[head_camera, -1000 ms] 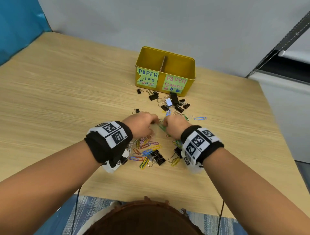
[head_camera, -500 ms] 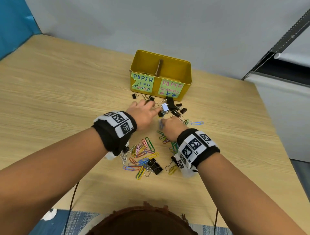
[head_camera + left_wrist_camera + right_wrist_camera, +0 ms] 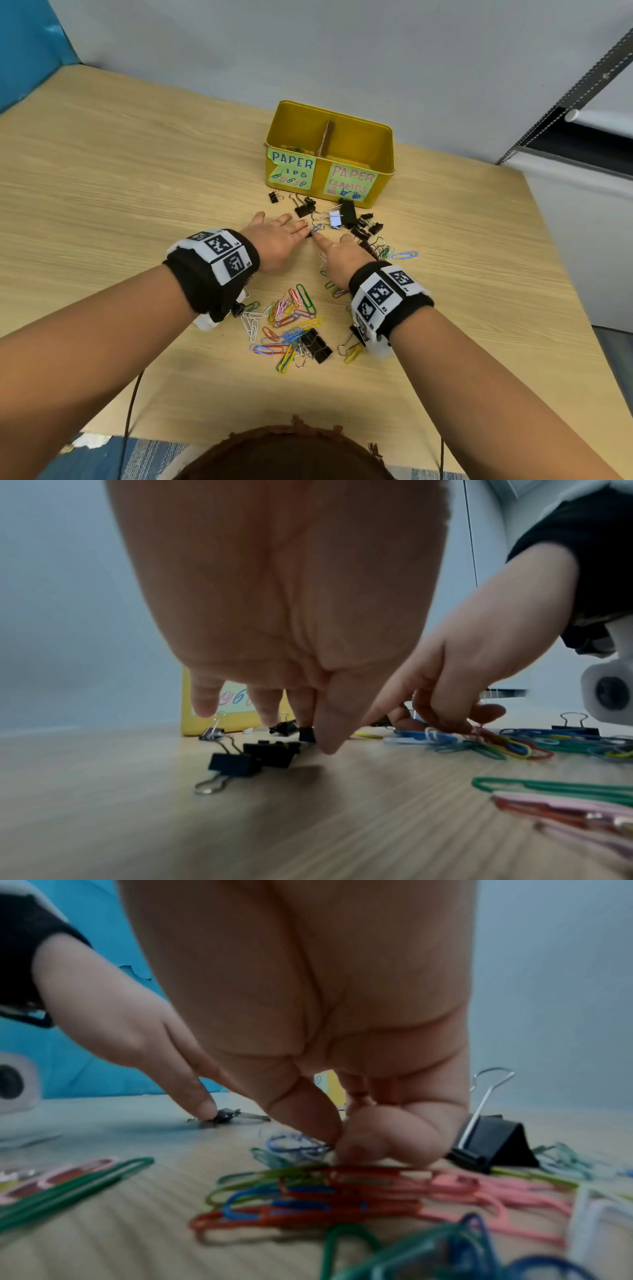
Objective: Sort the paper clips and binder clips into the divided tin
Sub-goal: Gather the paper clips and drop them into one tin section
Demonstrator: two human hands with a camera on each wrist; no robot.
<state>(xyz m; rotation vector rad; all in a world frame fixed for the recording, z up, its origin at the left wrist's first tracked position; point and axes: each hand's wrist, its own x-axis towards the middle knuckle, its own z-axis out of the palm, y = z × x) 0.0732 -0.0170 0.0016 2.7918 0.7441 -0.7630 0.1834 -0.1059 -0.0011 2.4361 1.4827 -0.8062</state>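
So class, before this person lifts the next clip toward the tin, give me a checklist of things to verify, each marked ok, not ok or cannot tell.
1. Tin upright and open, divider in place: ok.
2. Labels readable: "PAPER CLAMPS" label ok; left label torn, not ok.
3. Right hand has a firm hold on the blue paper clip: cannot tell; thumb and finger meet at it.
4. Left hand free: ok; fingers straight, tips by a small binder clip.
5. Path to the tin clear: not ok; binder clips lie before it.
6. All clips sorted: not ok; a heap remains.
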